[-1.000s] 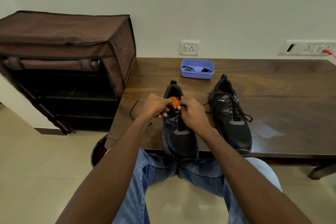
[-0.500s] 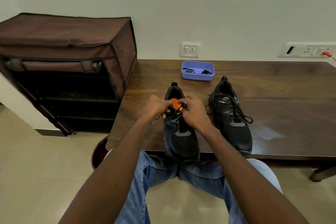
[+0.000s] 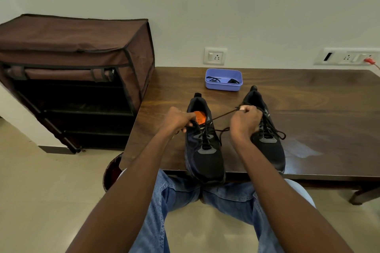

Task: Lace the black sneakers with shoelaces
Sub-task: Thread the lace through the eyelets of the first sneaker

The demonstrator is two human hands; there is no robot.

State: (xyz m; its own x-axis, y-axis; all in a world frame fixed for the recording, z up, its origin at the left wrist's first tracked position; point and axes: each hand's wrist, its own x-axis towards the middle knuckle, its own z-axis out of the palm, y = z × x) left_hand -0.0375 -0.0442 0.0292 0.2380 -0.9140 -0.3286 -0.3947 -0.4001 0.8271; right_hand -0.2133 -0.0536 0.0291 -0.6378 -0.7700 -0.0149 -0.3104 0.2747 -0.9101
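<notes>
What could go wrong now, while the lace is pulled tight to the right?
1. The right hand pulls the shoelace taut; the left hand grips the left sneaker, whose toe overhangs the table edge, so it might slide off.
2. The right hand hovers over the laced right sneaker and could snag its loose loops.

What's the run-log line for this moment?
step: lacing | left hand: grips sneaker | right hand: pulls lace taut | other sneaker: laced

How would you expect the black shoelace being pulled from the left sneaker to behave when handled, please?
Probably floppy: the shoelace runs straight only where the right hand pulls it taut, while a slack part curls beside the left sneaker. Likely very light. It looks thin, so it could slip from a loose pinch.
</notes>
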